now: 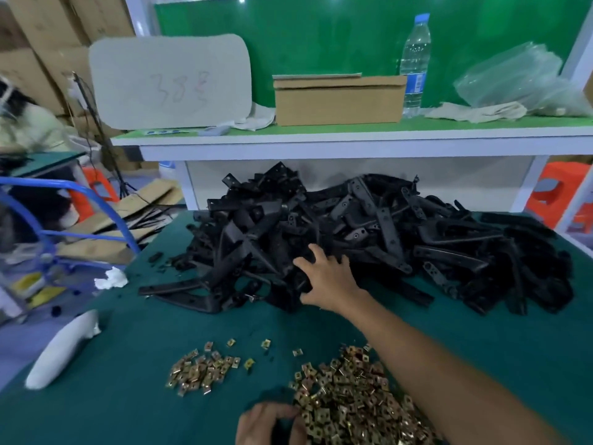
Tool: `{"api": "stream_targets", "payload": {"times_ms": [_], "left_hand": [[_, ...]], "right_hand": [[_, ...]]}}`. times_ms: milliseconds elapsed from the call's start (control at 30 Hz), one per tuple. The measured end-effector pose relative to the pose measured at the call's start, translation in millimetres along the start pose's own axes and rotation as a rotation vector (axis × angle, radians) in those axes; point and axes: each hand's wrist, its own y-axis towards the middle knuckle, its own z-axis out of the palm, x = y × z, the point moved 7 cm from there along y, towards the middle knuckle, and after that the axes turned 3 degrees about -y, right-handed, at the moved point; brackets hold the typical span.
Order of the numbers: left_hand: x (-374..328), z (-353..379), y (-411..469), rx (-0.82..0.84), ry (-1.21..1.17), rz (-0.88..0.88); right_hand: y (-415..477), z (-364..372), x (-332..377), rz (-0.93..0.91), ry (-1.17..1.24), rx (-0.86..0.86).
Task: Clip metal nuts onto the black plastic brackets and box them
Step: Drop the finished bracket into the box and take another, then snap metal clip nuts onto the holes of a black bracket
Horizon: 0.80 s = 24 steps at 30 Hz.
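Where your left hand (269, 423) meets the bottom edge, it is cut off at the wrist; its fingers curl toward the near rim of the big heap of metal nuts (353, 396), and whether they pinch a nut cannot be told. Your right forearm crosses over that heap and hides part of it; your right hand (327, 277) lies spread wide on the front slope of the pile of black plastic brackets (401, 239), fingertips touching the pieces, none plainly gripped. The back of the pile sinks into shadow under the shelf (321, 149), so single pieces there are hard to make out; blur softens the whole left margin. A smaller scatter of nuts (202, 369) sits left of the big heap, apart from it. Bare green table (128, 342) lies between brackets and nuts; a white object (64, 348) rests near its left edge. The cardboard box (338, 101) stands on the shelf, beside a water bottle (415, 62).
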Motion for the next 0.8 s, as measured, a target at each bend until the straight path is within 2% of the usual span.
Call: {"api": "stream_targets", "payload": {"times_ms": [33, 67, 167, 467, 600, 700, 800], "left_hand": [[2, 1, -1, -0.004, -0.085, 0.01], [8, 4, 0, 0.079, -0.178, -0.082], [12, -1, -5, 0.046, -0.187, -0.253], [5, 0, -7, 0.123, -0.232, -0.336], [5, 1, -9, 0.156, -0.238, -0.325], [1, -1, -10, 0.176, -0.231, -0.316], [-2, -5, -12, 0.146, -0.27, -0.279]], "right_hand": [[-12, 1, -7, -0.005, -0.005, -0.021], [-25, 1, -16, -0.005, -0.002, -0.033], [-62, -3, -48, 0.042, 0.044, -0.053], [-161, -38, -132, 0.334, 0.119, -0.08], [-176, -64, -137, 0.355, 0.01, -0.22], [-172, -64, -116, 0.236, 0.013, -0.061], [-168, -48, -89, 0.171, 0.072, 0.303]]}}
